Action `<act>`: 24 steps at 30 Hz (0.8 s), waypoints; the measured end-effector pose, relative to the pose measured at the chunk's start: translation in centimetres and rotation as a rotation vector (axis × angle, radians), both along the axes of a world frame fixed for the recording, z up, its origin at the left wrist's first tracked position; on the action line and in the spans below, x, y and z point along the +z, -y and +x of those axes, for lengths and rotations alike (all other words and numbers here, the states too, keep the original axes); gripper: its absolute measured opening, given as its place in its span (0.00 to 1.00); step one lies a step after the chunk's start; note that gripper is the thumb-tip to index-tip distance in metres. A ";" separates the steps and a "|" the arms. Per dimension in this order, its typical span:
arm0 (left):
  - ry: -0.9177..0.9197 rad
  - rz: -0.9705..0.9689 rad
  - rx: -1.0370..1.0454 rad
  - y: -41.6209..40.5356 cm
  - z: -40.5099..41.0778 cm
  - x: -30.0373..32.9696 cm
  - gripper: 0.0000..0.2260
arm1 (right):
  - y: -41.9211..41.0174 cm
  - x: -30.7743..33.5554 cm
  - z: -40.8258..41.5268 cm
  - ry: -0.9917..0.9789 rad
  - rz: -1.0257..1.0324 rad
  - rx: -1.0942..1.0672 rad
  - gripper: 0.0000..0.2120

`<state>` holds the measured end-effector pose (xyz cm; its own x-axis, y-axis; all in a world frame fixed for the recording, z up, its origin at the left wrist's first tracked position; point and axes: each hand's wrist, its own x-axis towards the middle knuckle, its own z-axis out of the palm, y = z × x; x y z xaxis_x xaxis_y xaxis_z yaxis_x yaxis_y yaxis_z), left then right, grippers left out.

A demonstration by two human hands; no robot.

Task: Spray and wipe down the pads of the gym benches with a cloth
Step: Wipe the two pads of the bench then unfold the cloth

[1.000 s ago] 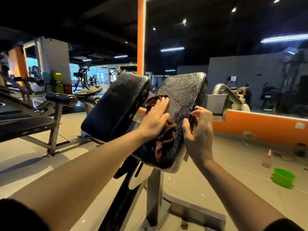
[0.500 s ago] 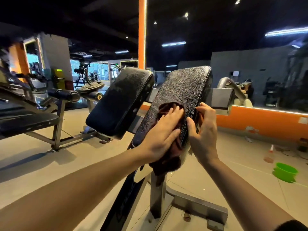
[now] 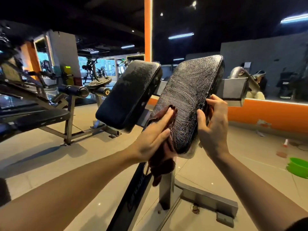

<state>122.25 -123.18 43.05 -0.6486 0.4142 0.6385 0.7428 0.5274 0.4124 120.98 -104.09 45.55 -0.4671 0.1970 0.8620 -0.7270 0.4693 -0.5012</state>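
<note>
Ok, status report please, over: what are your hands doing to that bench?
Left hand flat, pressing dark maroon cloth on cracked black bench pad. Right hand gripping pad's right edge. Nothing in the way.

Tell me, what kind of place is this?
Almost certainly a gym: padded benches on steel frames like this black pad, a weight plate on a machine behind, and a long wall mirror above an orange band.

Cloth (image 3: 164,157) on right pad (image 3: 188,104); left pad (image 3: 130,95) beside it.
</note>
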 end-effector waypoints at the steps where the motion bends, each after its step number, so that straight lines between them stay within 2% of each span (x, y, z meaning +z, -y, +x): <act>1: 0.047 0.026 0.021 0.3 -0.7 0.7 0.26 | -0.1 0.0 -0.1 0.002 0.005 0.000 0.16; 4: 0.264 0.236 0.173 -0.2 -2.7 2.8 0.24 | -0.4 -0.1 -0.2 0.019 0.030 0.014 0.17; 5: 0.279 0.268 0.204 -0.7 -2.7 3.0 0.24 | -0.4 0.0 0.0 0.028 0.033 0.013 0.17; 8: 0.141 0.202 0.187 -2.6 -0.2 1.3 0.24 | -0.2 0.1 0.4 0.029 0.024 -0.010 0.16; 11: -0.030 0.063 0.015 -3.3 2.2 -0.5 0.27 | 0.0 0.1 0.5 0.012 0.030 -0.031 0.16; 14: 0.014 0.037 0.022 -3.4 0.0 1.8 0.26 | -0.4 0.1 0.3 0.020 0.054 -0.021 0.16; 17: 0.177 0.113 0.259 -4.5 -3.7 5.7 0.24 | -0.7 0.0 0.2 0.017 0.076 -0.020 0.16; 19: 0.164 0.097 0.312 -5.6 -3.8 6.0 0.24 | -0.7 -0.1 0.0 0.006 0.074 -0.018 0.16; 24: -0.099 -0.011 -0.016 -6.3 0.6 2.1 0.26 | -0.5 -0.4 -0.4 -0.039 0.070 -0.054 0.16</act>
<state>122.85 -116.91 45.18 -0.5759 0.4313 0.6945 0.7879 0.5196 0.3306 120.57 -103.59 45.15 -0.4230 0.1592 0.8920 -0.7181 0.5415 -0.4371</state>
